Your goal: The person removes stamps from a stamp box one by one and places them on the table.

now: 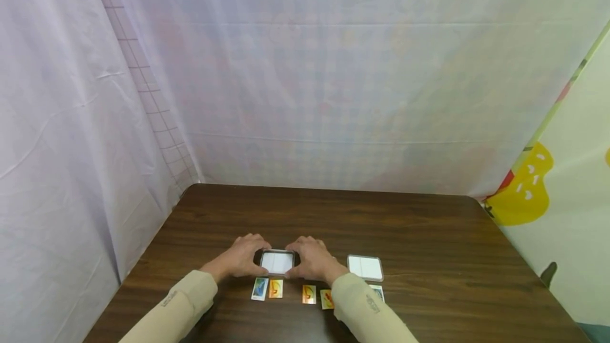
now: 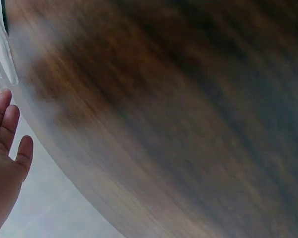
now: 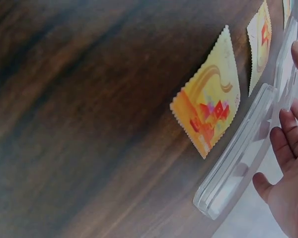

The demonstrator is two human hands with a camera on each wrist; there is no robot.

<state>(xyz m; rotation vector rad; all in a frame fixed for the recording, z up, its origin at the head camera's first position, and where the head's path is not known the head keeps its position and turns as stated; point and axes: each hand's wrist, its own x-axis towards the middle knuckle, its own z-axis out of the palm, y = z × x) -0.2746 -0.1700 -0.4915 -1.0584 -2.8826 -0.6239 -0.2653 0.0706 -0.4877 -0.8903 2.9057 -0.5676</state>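
Observation:
A small clear plastic case [image 1: 278,262] with a white inside lies between the two hands over the table. My left hand [image 1: 244,256] grips its left end, thumb at the near corner and fingers at the far one. My right hand [image 1: 312,258] holds the right end in the same way. In the left wrist view, part of a clear case [image 2: 4,47] shows beyond the fingertips of the left hand [image 2: 5,158]. In the right wrist view the right hand's outer fingers [image 3: 283,146] spread behind a second clear case [image 3: 233,153].
On the dark wooden table [image 1: 229,208] the second case [image 1: 365,267] lies right of the hands. Near the hands lie a blue-green stamp [image 1: 259,289], several yellow-orange stamps [image 1: 308,294] and another stamp [image 1: 377,291] partly behind the right sleeve. White curtains [image 1: 305,78] hang behind.

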